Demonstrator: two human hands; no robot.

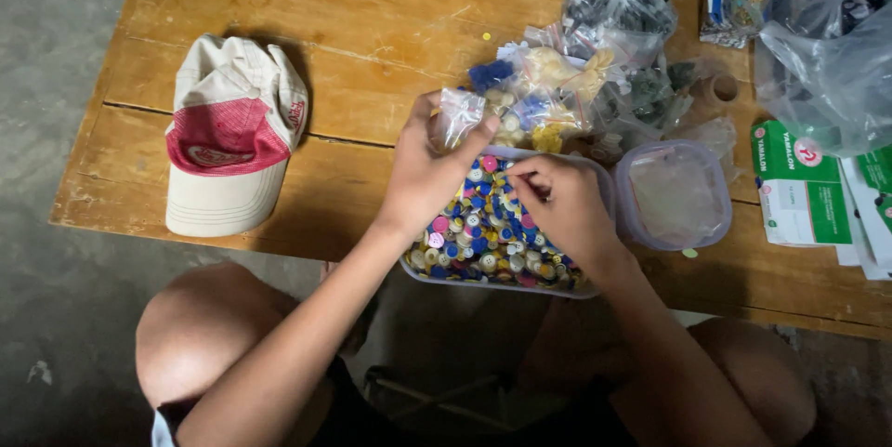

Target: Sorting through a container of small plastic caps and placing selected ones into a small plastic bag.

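Note:
A clear plastic tub (595, 291) full of small round coloured pieces (476, 241) sits at the near edge of a wooden table (372, 10). My left hand (423, 173) holds a small clear plastic bag (459, 115) up over the tub's far left corner. My right hand (562, 205) rests on the pieces, fingertips pinched together among them. Whether it grips a piece is hidden by the fingers.
A cream and red cap (232, 131) lies at the left. Behind the tub is a heap of small filled bags (576, 85). The tub's clear lid (676, 194) lies to the right. Green and white boxes (804, 182) and a large plastic bag (827, 47) sit at far right. My knees are under the table edge.

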